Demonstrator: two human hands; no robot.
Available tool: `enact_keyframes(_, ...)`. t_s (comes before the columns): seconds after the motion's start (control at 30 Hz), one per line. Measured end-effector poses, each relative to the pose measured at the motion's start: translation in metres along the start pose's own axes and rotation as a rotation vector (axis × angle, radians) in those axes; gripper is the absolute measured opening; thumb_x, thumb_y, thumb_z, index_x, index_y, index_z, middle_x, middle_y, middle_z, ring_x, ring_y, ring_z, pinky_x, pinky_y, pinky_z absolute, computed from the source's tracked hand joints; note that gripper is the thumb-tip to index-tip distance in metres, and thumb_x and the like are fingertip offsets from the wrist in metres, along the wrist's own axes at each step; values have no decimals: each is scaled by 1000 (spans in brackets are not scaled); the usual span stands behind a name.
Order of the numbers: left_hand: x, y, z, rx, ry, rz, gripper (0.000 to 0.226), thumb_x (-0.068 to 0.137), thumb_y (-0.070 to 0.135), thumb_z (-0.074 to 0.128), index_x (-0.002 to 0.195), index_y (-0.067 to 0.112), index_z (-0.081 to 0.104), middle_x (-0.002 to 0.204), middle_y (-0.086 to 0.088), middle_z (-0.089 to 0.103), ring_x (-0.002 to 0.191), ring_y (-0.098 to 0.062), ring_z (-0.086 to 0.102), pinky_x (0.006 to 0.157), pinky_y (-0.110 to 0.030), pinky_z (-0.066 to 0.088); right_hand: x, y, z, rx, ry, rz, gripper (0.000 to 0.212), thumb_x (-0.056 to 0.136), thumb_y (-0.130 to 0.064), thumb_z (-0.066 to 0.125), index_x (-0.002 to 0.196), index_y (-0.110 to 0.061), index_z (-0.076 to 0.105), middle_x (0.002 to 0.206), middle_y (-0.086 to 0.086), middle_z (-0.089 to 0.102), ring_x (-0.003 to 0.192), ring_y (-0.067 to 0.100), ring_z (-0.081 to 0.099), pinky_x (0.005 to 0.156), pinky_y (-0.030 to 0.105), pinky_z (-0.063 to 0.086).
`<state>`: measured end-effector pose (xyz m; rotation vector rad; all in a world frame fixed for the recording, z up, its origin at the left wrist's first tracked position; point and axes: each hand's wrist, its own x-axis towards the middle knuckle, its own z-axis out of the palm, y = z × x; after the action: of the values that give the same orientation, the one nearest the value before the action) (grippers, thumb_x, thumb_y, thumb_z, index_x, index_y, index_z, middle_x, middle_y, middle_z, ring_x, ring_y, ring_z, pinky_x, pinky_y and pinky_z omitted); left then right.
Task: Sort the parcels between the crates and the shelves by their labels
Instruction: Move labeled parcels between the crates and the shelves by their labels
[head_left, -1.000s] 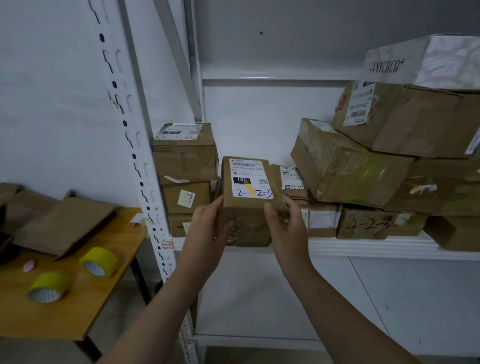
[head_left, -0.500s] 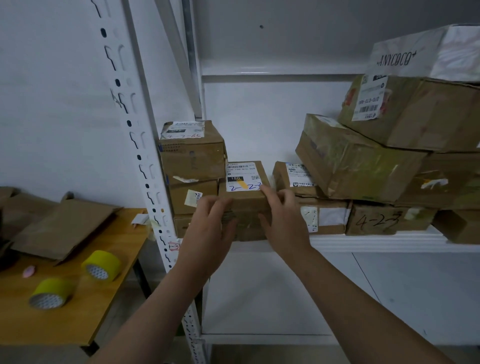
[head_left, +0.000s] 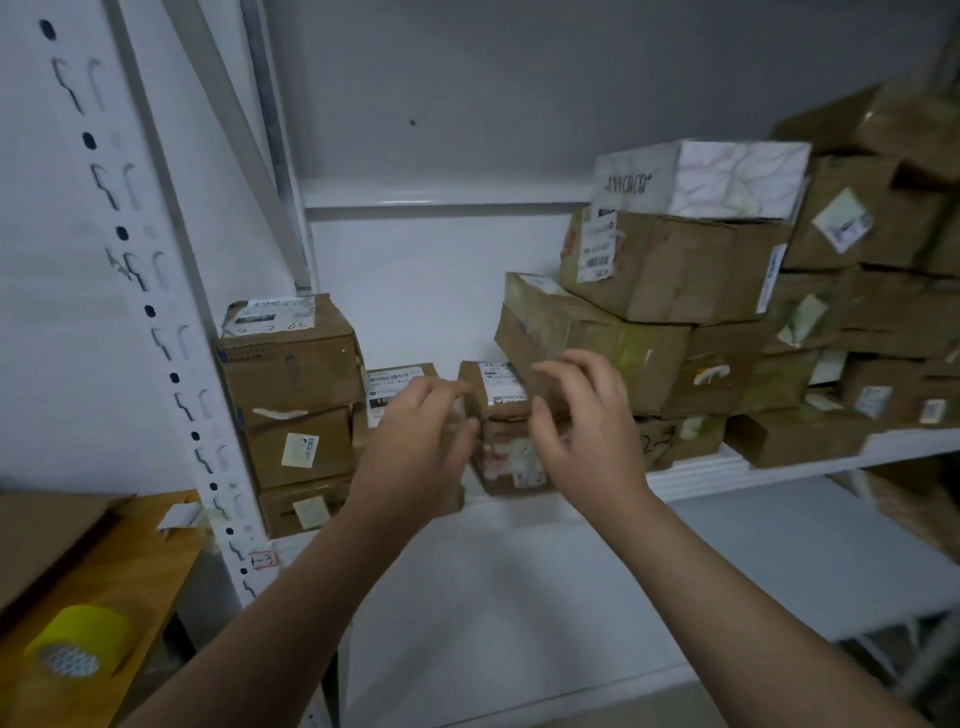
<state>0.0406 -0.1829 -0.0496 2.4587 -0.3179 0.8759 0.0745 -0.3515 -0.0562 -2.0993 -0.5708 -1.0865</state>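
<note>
labelled parcel on the shelf, between the left stack and a small box. left hand: fingers loosely curled before the parcel, grip indeterminable. right hand: fingers spread, holding nothing.

- a wooden worktop at the lower left of the frame;
- a yellow tape roll on it, near the bottom edge;
- flattened brown cardboard above the roll
</note>
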Motion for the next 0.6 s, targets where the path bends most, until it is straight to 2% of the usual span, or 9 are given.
enact_keyframes(0.07, 14, 21, 7, -41, 17, 38, 33, 94, 25, 54, 127, 21, 54, 125, 5, 50, 108, -4, 42, 89, -19, 32, 16, 14, -24, -25, 50, 0, 27, 82, -9, 63, 109, -9, 65, 118, 10, 54, 110, 21, 45, 92, 32, 38)
enact_keyframes(0.23, 51, 76, 35, -154, 42, 63, 34, 94, 30, 52, 128, 26, 51, 124, 8, 45, 113, -7, 45, 96, -24, 38, 49, 65, -83, -87, 117, 71, 33, 83, -10, 65, 116, -11, 61, 128, 13, 46, 121, 27, 40, 101, 42, 37)
enact_keyframes(0.37, 99, 121, 57, -131, 115, 136, 42, 93, 32, 54, 134, 23, 46, 129, 3, 42, 122, -11, 38, 98, -20, 28, 85, 106, -124, -191, 117, 106, 44, 86, -20, 62, 128, -15, 51, 139, 13, 36, 130, 29, 32, 108, 47, 30)
enact_keyframes(0.5, 157, 159, 66, -121, 229, 77, 58, 93, 38, 54, 144, 23, 31, 139, -5, 45, 128, -24, 37, 104, -35, 32, 137, 132, -151, -245, 78, 137, 60, 91, -32, 56, 145, -19, 32, 153, 16, 20, 141, 33, 18, 115, 46, 17)
enact_keyframes(0.6, 196, 174, 68, -92, 184, -40, 72, 92, 48, 50, 150, 25, 14, 124, -14, 59, 118, -34, 51, 100, -48, 41, 170, 148, -162, -263, -39, 171, 70, 93, -44, 50, 151, -28, 15, 159, 18, 6, 146, 34, 2, 117, 48, 3)
